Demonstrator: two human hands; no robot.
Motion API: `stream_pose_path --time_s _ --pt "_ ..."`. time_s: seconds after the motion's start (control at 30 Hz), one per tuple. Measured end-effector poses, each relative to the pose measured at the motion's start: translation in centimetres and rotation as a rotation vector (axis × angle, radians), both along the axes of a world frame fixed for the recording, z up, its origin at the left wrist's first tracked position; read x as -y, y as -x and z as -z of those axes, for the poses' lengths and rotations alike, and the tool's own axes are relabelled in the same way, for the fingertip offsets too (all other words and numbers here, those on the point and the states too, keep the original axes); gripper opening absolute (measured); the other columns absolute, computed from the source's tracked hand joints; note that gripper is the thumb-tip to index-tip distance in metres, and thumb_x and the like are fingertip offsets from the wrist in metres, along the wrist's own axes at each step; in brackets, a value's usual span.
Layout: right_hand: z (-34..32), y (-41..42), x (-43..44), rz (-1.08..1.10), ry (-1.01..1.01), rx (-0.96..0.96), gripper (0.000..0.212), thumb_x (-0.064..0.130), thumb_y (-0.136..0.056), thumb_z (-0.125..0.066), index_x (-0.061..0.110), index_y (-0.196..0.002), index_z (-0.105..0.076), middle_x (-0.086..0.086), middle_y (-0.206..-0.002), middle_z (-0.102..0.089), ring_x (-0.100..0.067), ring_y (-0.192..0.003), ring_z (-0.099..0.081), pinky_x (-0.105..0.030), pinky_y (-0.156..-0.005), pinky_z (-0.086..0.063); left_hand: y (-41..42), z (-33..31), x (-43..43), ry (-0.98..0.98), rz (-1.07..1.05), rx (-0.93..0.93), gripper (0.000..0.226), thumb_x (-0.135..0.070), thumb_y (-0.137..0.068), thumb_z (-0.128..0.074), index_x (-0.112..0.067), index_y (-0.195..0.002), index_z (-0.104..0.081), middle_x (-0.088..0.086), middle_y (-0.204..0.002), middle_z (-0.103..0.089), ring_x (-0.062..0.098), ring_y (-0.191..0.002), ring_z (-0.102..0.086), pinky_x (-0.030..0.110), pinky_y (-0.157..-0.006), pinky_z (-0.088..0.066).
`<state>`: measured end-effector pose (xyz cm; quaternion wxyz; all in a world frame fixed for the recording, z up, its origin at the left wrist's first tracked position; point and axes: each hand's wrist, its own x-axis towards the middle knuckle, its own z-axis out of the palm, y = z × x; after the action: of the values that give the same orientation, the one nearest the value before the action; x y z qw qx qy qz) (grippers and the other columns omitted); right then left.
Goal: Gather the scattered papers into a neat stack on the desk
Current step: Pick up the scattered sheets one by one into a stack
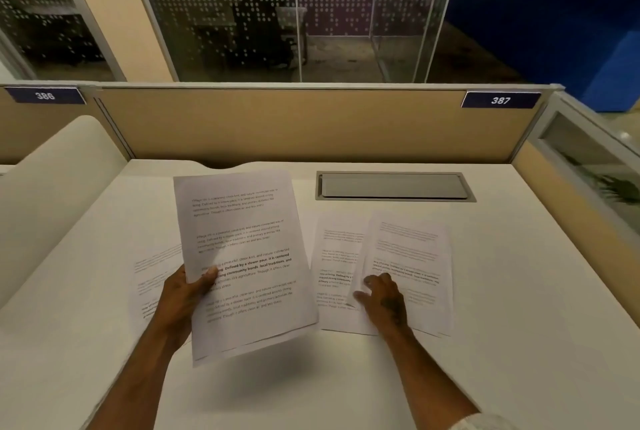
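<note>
My left hand (188, 294) grips a few printed sheets (246, 256) by their left edge and holds them tilted above the white desk (519, 291). Under that hand another printed sheet (156, 277) lies flat on the desk, partly hidden. To the right, two overlapping sheets lie flat: a lower one (334, 263) and an upper one (412, 267) skewed across it. My right hand (384, 298) rests on the upper sheet's lower left edge, fingers spread and pressing down; I cannot tell whether it pinches the paper.
A grey cable hatch (394, 186) is set into the desk behind the papers. A beige partition (294, 124) with number plates closes the back. A curved white divider (59, 194) bounds the left and a glass side panel (588, 166) the right.
</note>
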<state>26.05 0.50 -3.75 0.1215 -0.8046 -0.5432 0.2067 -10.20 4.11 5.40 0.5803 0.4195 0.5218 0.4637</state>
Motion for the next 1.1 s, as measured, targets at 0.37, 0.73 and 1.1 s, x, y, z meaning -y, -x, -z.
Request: stream_pose_path --time_s 0.37,0.73,1.1 --pt "-1.6 -8.9 -1.0 0.816 0.233 -0.134 0.097 0.048 -0.071 -0.081 0.009 -0.143 -0.030 -0.023 -0.142 -0.034 -0.042 -0.127 -0.038 -0.057 -0.104 -0.036 -1.5 0.8 -1.7 0.045 0.000 0.046 0.028 -0.025 -0.081 -0.074 -0.021 -0.109 -0.073 0.017 -0.104 -0.080 0.039 -0.086 -0.078 0.048 -0.065 -0.064" --pt "-1.0 -10.3 -2.6 0.852 0.366 -0.394 0.062 0.029 -0.062 -0.090 0.002 -0.110 -0.061 -0.022 -0.119 -0.065 -0.042 -0.115 -0.055 -0.048 -0.102 -0.046 -1.2 1.4 -2.0 0.059 -0.007 0.018 0.031 -0.024 -0.086 -0.072 -0.017 -0.116 -0.067 0.020 -0.106 -0.079 0.048 -0.089 -0.076 0.061 -0.071 -0.062" --pt "-8.6 -10.9 -3.7 0.586 -0.348 -0.800 0.029 0.011 -0.092 -0.066 0.006 -0.120 -0.066 -0.016 -0.123 -0.069 -0.036 -0.105 -0.067 -0.043 -0.093 -0.054 -1.2 0.2 -2.4 0.047 -0.018 0.012 0.030 -0.016 -0.092 -0.067 -0.010 -0.121 -0.064 0.022 -0.109 -0.077 0.048 -0.093 -0.075 0.063 -0.077 -0.061"
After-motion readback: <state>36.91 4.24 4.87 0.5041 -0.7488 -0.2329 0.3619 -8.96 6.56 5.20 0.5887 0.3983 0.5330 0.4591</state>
